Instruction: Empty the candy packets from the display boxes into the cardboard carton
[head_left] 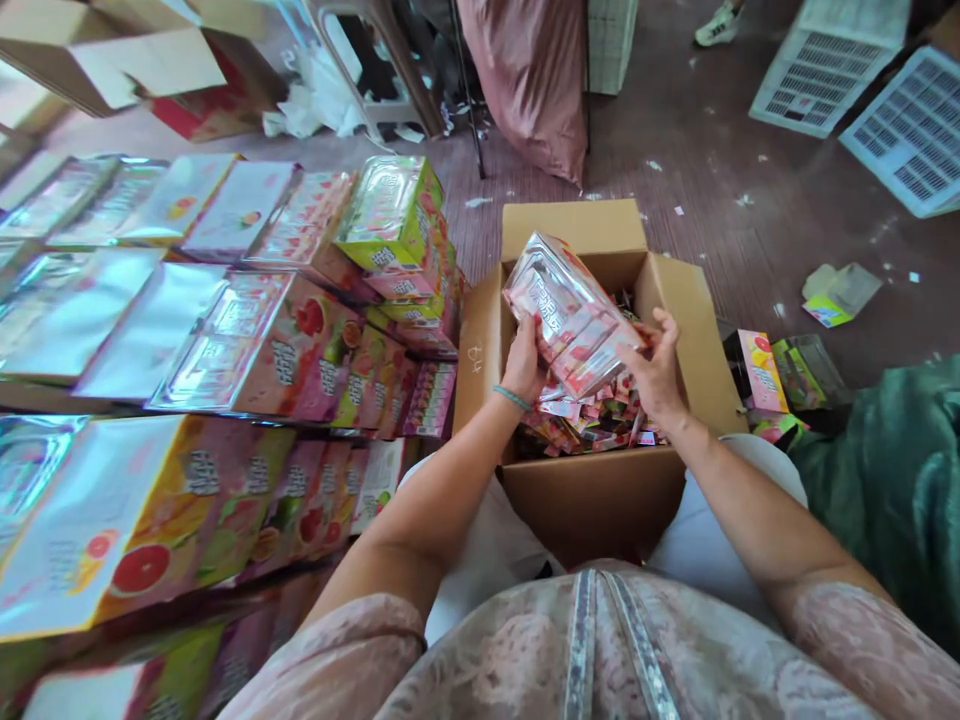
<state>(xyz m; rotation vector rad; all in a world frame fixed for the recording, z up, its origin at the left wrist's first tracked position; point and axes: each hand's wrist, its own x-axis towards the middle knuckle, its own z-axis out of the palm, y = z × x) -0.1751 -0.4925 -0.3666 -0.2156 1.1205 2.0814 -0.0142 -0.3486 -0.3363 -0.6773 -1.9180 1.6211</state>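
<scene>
A pink package with a clear plastic front (574, 315) is held tilted above an open cardboard box (592, 500). My left hand (525, 362) grips its lower left side, the fingers mostly hidden behind it. At the lower right end, my right hand (656, 370) has its thumb and fingers round the corner. Under the package, many small colourful packets (585, 425) lie loose in the cardboard box, which stands between my knees.
To my left are stacked rows of fruit-printed packages (281, 345). A green and pink stack (394, 215) rises at their end. White crates (829, 65) stand at back right. Opened packages (765, 370) and green cloth (889, 490) lie to the right. A pink sack (529, 85) hangs ahead.
</scene>
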